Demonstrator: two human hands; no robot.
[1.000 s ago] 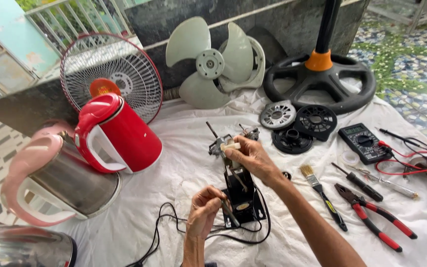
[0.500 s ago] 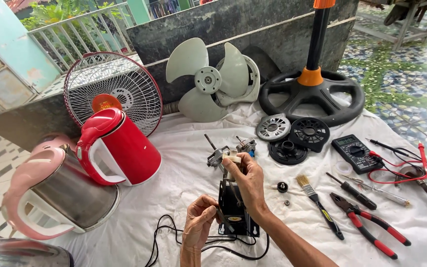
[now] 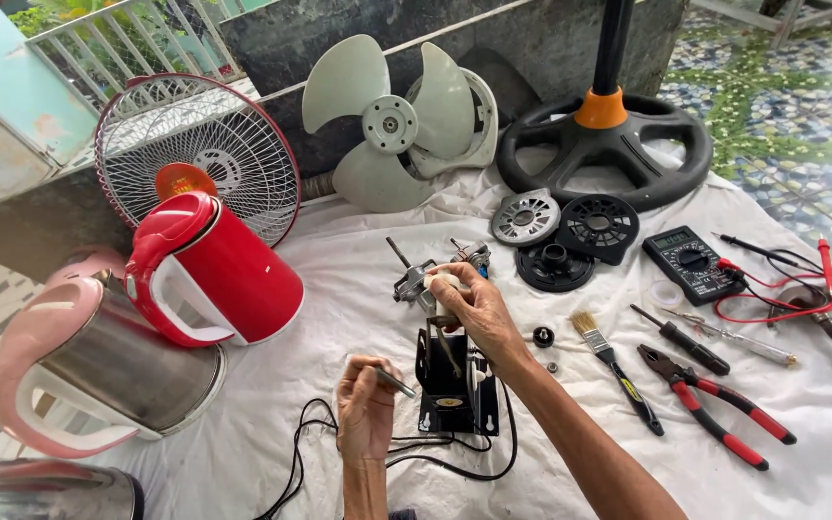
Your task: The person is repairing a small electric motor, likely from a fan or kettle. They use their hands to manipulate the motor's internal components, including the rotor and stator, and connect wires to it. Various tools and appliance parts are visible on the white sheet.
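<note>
My right hand [image 3: 466, 308] is closed on the top of a small fan motor [image 3: 426, 281] with a bare shaft, held above a black metal bracket [image 3: 455, 390] standing on the white cloth [image 3: 358, 279]. My left hand [image 3: 366, 409] is closed around a thin grey metal tool [image 3: 392, 381], its tip pointing toward the bracket. Black cables [image 3: 435, 460] trail from the bracket across the cloth toward me.
Left: a red kettle [image 3: 214, 274], a pink and steel kettle [image 3: 69, 371], a fan grille [image 3: 195, 154]. Behind: fan blades [image 3: 392, 120], a black fan base [image 3: 604, 144], round fan parts [image 3: 565, 236]. Right: a multimeter [image 3: 690, 262] with leads, a brush [image 3: 613, 361], screwdrivers [image 3: 681, 337], red pliers [image 3: 715, 404].
The camera has tilted and moved closer. My left hand has drawn back slightly from the bracket with the tool. My right hand stays on the motor.
</note>
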